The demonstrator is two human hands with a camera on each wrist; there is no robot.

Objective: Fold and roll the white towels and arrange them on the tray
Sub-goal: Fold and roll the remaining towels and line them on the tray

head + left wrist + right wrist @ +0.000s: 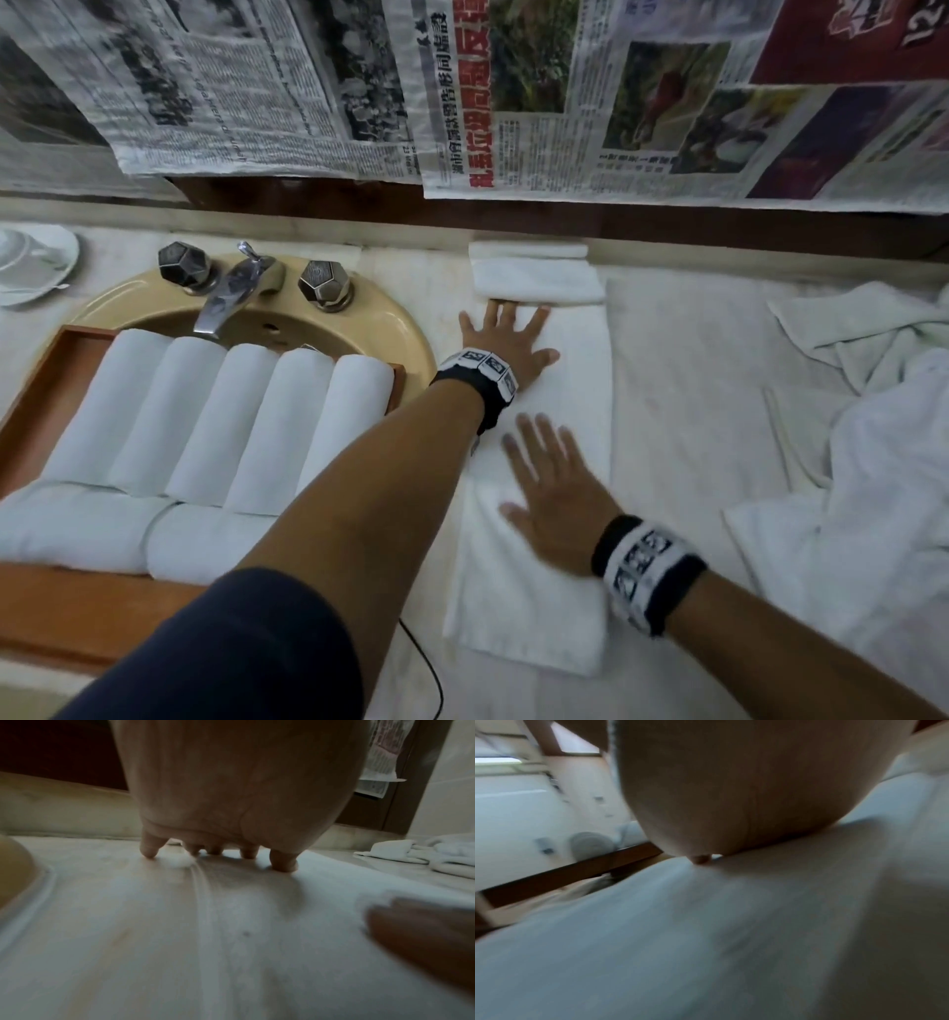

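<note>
Two hands lie flat on one long, narrow folded white towel strip [539, 514] spread on the pale marble counter [693, 360] right of the sink. The left hand [506, 342] presses the far end of the strip, its fingers [282, 862] straight and spread, tips down on the cloth; its little-finger side reaches over the strip's left edge. The right hand [552, 496] rests palm-down on the middle of the same strip, fingers straight and slightly apart, blurred in the head view. Neither hand grips anything.

Just beyond the left fingertips sits one small folded white towel [539, 280] against the backsplash. Seven rolled white towels [231, 421] fill the brown wooden tray [61, 360] that lies across the beige oval sink [400, 318]: five side by side in the far row, two end to end in the near row. One loose heap of unfolded white towels [873, 401] lies at the counter's right end.

One chrome tap [231, 293] stands between two dark faceted knobs [321, 282]. One white cup on a saucer [31, 264] sits at far left. Newspaper sheets [513, 92] hang above, with Chinese headlines in red and black, too blurred to read exactly.
</note>
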